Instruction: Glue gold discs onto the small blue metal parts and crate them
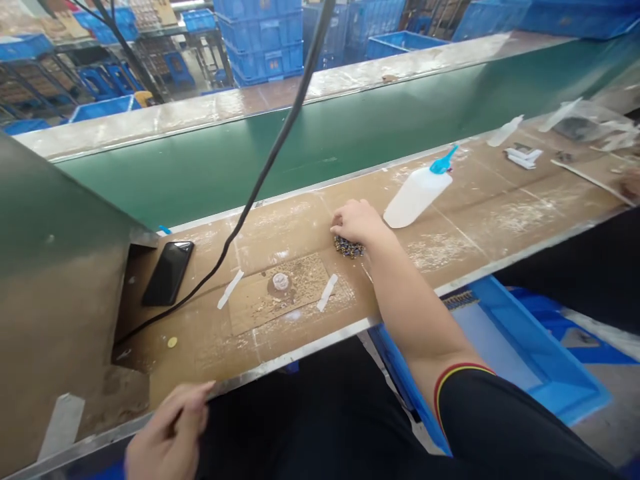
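My right hand point(356, 221) reaches across the bench with bent fingers, at the back edge of a small pile of dark and brassy metal parts point(349, 248). Its fingertips are closed together, and whatever they hold is hidden. Low on the left, in front of the bench edge, is my left hand point(167, 430), its fingers curled and the thumb close to the forefinger; I cannot make out anything held there. Between the hands, a small clear lump point(281, 282) rests in a dark wet spot on a taped cardboard piece point(250, 313).
A white squeeze bottle point(414, 197) with a blue nozzle lies right of my right hand. A black phone point(167, 273) and a yellow disc point(173, 342) are at left. A black cable point(270, 160) crosses the view. A blue crate point(560, 373) stands below the bench at right.
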### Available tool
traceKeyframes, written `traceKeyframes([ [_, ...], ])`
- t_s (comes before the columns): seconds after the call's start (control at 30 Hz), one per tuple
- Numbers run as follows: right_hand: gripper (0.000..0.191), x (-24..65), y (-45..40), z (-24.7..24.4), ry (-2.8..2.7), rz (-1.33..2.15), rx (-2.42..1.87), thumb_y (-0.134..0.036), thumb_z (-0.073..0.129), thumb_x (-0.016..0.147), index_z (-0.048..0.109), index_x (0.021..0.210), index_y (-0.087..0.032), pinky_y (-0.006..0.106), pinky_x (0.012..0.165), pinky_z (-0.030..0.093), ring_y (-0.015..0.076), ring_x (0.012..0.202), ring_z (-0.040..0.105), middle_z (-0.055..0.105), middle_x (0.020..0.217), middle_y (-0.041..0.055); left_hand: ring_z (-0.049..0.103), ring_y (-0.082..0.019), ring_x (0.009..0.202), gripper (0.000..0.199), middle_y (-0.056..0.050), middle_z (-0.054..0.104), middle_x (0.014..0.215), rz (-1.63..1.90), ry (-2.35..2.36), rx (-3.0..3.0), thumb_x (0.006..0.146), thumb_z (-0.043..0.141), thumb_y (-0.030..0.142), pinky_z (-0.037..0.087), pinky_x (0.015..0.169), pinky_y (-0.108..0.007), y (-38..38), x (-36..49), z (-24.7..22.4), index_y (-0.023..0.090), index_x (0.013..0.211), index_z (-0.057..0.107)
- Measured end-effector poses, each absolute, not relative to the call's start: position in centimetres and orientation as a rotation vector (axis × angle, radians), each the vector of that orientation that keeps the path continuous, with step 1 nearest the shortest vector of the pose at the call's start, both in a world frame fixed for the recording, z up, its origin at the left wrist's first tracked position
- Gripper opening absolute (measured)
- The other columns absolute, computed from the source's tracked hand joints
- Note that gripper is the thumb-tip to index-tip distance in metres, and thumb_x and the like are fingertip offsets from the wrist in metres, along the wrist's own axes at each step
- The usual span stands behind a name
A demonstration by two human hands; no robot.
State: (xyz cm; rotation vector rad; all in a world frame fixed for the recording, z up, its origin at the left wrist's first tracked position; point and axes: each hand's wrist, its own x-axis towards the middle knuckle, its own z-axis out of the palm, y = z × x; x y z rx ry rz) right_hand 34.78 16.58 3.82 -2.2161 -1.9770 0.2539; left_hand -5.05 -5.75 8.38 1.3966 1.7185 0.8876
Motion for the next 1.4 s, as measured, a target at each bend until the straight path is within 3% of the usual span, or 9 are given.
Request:
traceKeyframes([
  [0.13, 0.003, 34.5, 17.6, 2.9, -2.025, 0.280, -2.248, -0.025, 0.078, 0.086, 0.080, 0.085, -0.023, 0.040, 0.089, 0.049, 0.0292, 0.096, 0.060, 0.070, 0.098, 0.0106, 0.032, -0.006, 0.046, 0.056, 0.003, 0.045, 0.055, 0.941, 1.385, 0.897, 0.061, 0.095, 0.063, 0.023, 0.044, -0.020, 1.0, -0.5, 7.3, 0.013, 0.078, 0.077],
  [0.2, 0.007, 34.5, 17.6, 2.6, -2.065, 0.284, -2.220, -0.021, 0.074, 0.088, 0.077, 0.082, -0.022, 0.041, 0.092, 0.049, 0.0281, 0.094, 0.061, 0.070, 0.095, 0.0095, 0.029, -0.003, 0.047, 0.054, 0.002, 0.051, 0.060, 0.973, 1.206, 0.773, 0.052, 0.102, 0.050, 0.021, 0.044, -0.018, 5.0, 1.7, 7.5, 0.011, 0.081, 0.078],
  [0.33, 0.008, 34.4, 17.0, 2.3, -2.092, 0.237, -2.043, -0.020, 0.064, 0.093, 0.070, 0.088, -0.022, 0.045, 0.099, 0.049, 0.0304, 0.104, 0.061, 0.070, 0.103, 0.0111, 0.026, 0.000, 0.046, 0.033, -0.001, 0.061, 0.066, 0.965, 1.009, 0.653, 0.065, 0.096, 0.027, 0.017, 0.042, -0.016, 10.9, 4.4, 7.3, 0.009, 0.086, 0.079],
  [0.47, 0.005, 33.0, 15.9, 2.4, -1.844, 0.300, -1.637, -0.024, 0.058, 0.097, 0.062, 0.093, -0.024, 0.042, 0.086, 0.053, 0.0260, 0.092, 0.065, 0.070, 0.096, 0.0075, 0.027, -0.001, 0.046, 0.013, -0.005, 0.065, 0.068, 1.012, 1.006, 0.545, 0.078, 0.086, 0.019, 0.016, 0.042, -0.016, 12.8, 4.8, 5.4, 0.010, 0.086, 0.082],
  [0.57, 0.007, 30.7, 14.9, 2.5, -1.687, 0.487, -1.433, -0.030, 0.061, 0.098, 0.064, 0.099, -0.024, 0.038, 0.076, 0.055, 0.0208, 0.079, 0.065, 0.069, 0.090, 0.0039, 0.032, -0.001, 0.048, 0.015, -0.007, 0.069, 0.074, 1.051, 1.021, 0.575, 0.074, 0.089, 0.017, 0.020, 0.044, -0.017, 12.9, 4.3, 4.1, 0.013, 0.087, 0.084],
  [0.7, 0.022, 27.3, 13.4, 2.7, -1.574, 0.807, -1.207, -0.035, 0.069, 0.097, 0.072, 0.115, -0.024, 0.039, 0.081, 0.060, 0.0212, 0.088, 0.071, 0.073, 0.096, 0.0041, 0.038, -0.004, 0.052, 0.026, 0.000, 0.062, 0.065, 1.049, 1.145, 0.823, 0.073, 0.090, 0.018, 0.029, 0.049, -0.020, 12.4, 3.6, 3.0, 0.018, 0.099, 0.086],
  [1.0, 0.020, 25.2, 12.0, 3.3, -1.722, 1.051, -1.194, -0.041, 0.068, 0.097, 0.073, 0.098, -0.022, 0.033, 0.076, 0.060, 0.0197, 0.084, 0.070, 0.075, 0.093, 0.0047, 0.059, -0.014, 0.072, 0.029, -0.005, 0.072, 0.080, 1.016, 1.222, 1.124, 0.086, 0.081, 0.025, 0.048, 0.067, -0.026, 12.1, 3.2, 2.0, 0.022, 0.115, 0.083],
  [1.2, 0.015, 25.5, 11.3, 4.2, -1.963, 1.011, -1.133, -0.036, 0.063, 0.101, 0.072, 0.099, -0.023, 0.028, 0.064, 0.053, 0.0154, 0.069, 0.064, 0.072, 0.083, 0.0013, 0.056, -0.010, 0.067, 0.038, -0.004, 0.071, 0.086, 1.042, 1.221, 1.026, 0.081, 0.085, 0.020, 0.046, 0.062, -0.023, 12.1, 3.4, 2.1, 0.020, 0.119, 0.081],
  [1.4, 0.012, 25.7, 10.8, 5.1, -2.212, 0.857, -0.994, -0.027, 0.065, 0.102, 0.076, 0.098, -0.025, 0.030, 0.072, 0.058, 0.0172, 0.076, 0.071, 0.078, 0.090, 0.0012, 0.041, -0.003, 0.048, 0.006, -0.005, 0.071, 0.079, 1.031, 1.167, 0.791, 0.087, 0.081, 0.015, 0.032, 0.046, -0.021, 11.9, 4.1, 2.6, 0.012, 0.092, 0.078],
])
